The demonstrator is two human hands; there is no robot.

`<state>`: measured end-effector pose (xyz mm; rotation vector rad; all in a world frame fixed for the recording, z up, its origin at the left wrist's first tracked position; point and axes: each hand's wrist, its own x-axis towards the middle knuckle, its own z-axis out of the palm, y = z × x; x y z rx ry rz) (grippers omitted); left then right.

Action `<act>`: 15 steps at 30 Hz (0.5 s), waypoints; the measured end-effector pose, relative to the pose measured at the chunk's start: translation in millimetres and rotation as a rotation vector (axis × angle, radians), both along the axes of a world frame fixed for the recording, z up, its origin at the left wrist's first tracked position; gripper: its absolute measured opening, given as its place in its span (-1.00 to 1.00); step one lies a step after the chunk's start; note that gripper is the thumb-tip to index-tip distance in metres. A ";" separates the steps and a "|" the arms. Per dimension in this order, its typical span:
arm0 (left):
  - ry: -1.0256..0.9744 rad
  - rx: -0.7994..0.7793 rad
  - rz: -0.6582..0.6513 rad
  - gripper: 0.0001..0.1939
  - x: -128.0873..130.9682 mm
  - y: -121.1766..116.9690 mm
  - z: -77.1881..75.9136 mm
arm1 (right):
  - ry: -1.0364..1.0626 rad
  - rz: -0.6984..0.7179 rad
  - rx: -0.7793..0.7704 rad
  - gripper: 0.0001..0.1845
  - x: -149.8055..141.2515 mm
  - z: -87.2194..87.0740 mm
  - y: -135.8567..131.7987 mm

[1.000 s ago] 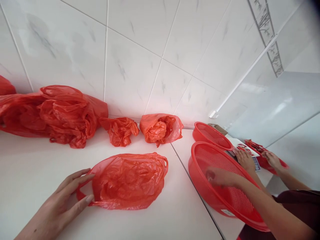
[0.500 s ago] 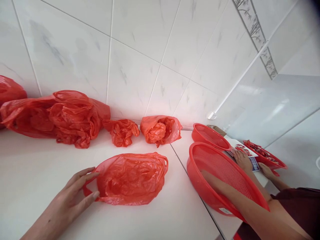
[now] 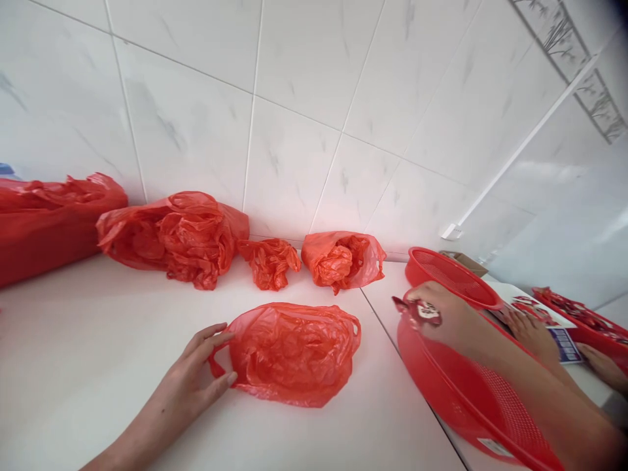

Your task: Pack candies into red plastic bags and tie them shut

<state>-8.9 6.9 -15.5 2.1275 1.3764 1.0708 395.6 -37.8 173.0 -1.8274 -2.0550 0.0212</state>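
A thin red plastic bag (image 3: 299, 366) lies with its mouth spread on the white table. My left hand (image 3: 196, 373) holds its left edge by the handle loop, thumb below and fingers above. My right hand (image 3: 434, 304) is above the near rim of a large red mesh basket (image 3: 471, 399). Its fingers are closed on a small red wrapped packet (image 3: 426, 313) with a pale label; whether there is more than one is unclear. The inside of the basket is partly hidden by my right forearm.
Crumpled red bags (image 3: 196, 235) line the tiled wall, with a bulky red bag (image 3: 49, 222) at left. A second red basket (image 3: 451, 278) stands behind the large one. At right, another person's hands (image 3: 534, 330) rest near a printed sheet and a red tray (image 3: 579, 314) of packets.
My right hand has risen out of the large basket with a red wrapped packet. My left hand stays at the bag's edge. The view has shifted left.
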 end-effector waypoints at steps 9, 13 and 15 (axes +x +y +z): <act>0.003 -0.020 -0.010 -0.55 0.3 -2.8 1.4 | -0.197 0.441 -0.276 -0.43 -126.2 -46.4 42.4; -0.002 -0.030 -0.032 -0.57 0.6 -5.6 4.0 | -0.040 0.285 -0.214 -0.37 -109.6 -34.9 42.5; -0.008 -0.032 -0.056 -0.57 0.8 -6.2 4.9 | 0.052 0.081 -0.118 -0.59 -78.7 -20.5 36.2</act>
